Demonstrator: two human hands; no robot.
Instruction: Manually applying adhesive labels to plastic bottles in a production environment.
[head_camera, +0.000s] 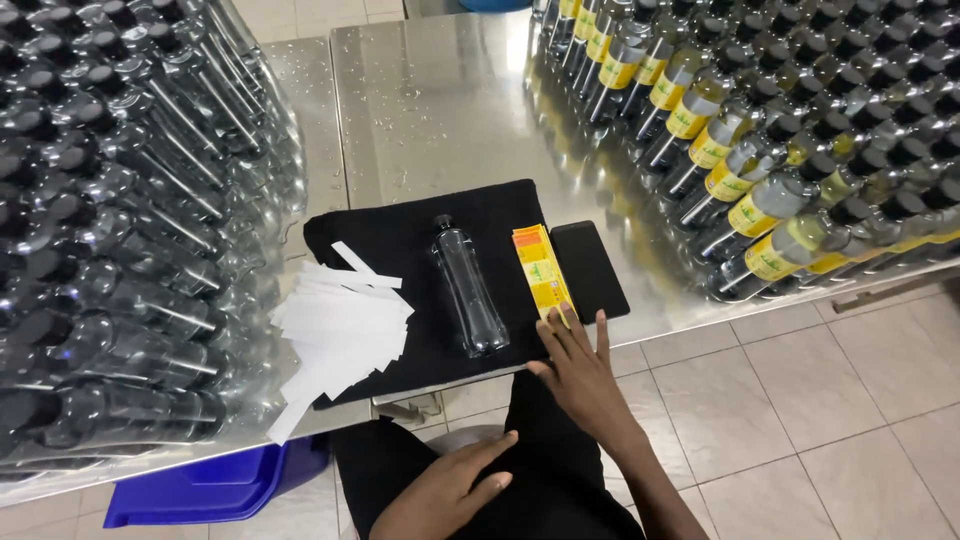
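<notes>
The right hand (578, 372) reaches forward with its fingers spread flat, the fingertips (566, 318) resting on the near end of a strip of yellow labels (541, 272) that lies on a black cloth (400, 240). It grips nothing; the palm is open and pressed down. The left hand (445, 495) lies lower in the view, loosely open on the person's lap over dark clothing, holding nothing and well apart from the right.

The label strip sits at the right edge of the cloth, just beside a black phone (589, 268) lying flat with its screen dark. To the left of the strip, a clear empty plastic bottle (467, 288) with a black cap lies on its side on the cloth, cap pointing away from the person. Further left, a loose heap of white paper backing strips (338, 325) spills over the cloth's edge (some overhang the table rim).

All of this rests on a steel table (440, 110), wet with scattered drops. Rows of capped clear bottles (110, 240) are stacked at the left; at the right stand labelled bottles (760, 190), seemingly filled with a pale liquid, though the glare makes that hard to judge. A blue crate (215, 485) sits under the table on the tiled floor.
</notes>
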